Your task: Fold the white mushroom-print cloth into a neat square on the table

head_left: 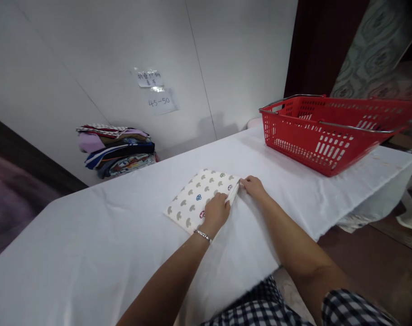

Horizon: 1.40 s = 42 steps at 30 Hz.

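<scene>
A folded white cloth [187, 199] printed with grey mushrooms and a few coloured ones lies flat on the white-covered table [124, 253]. My left hand [217, 211], with a silver bracelet at the wrist, is closed on its near right edge, the fingers over the top and the thumb by the side. At the far right corner, my right hand [254, 186] pinches the layered edge between thumb and fingers. Several fabric layers show along the side between both hands. What the cloth is exactly cannot be made out.
A red plastic basket [301, 140] with metal handles stands at the table's right end. Beyond the far edge, a stack of folded clothes [119, 149] sits against the white wall [100, 54]. Two handwritten paper notes [161, 101] are taped there.
</scene>
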Motion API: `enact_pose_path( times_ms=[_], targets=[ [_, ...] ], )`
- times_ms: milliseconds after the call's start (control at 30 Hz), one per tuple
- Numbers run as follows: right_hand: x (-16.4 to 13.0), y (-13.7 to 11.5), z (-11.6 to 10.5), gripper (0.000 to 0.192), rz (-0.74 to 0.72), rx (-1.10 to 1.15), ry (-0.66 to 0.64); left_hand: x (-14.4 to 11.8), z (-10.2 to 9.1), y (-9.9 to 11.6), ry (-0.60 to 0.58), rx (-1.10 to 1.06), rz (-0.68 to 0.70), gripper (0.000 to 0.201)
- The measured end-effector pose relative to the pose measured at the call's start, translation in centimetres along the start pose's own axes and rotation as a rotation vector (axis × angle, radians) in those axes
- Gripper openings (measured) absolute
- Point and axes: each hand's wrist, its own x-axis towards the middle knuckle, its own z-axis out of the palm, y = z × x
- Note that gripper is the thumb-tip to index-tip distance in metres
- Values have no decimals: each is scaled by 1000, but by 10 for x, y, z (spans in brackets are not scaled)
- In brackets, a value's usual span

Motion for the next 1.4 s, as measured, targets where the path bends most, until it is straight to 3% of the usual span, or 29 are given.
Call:
enact_pose_path(
  times_ms=[200,500,733,867,1100,1400],
  targets=[
    [-15,-8,0,26,75,160,-265,1,3,-2,32,-49,-8,13],
    [-14,-5,0,20,106,297,-364,1,3,-8,49,-195,-60,12],
    [-15,-8,2,17,81,358,-350,-2,5,-6,78,-73,59,15],
    [-16,-10,4,19,72,371,-331,-2,7,-3,58,12,63,22],
    [-12,-6,6,26,90,361,-276,0,9,-3,71,15,26,12],
    [-8,-3,18,22,-19,387,-169,-2,5,3,30,140,93,14]
  ],
)
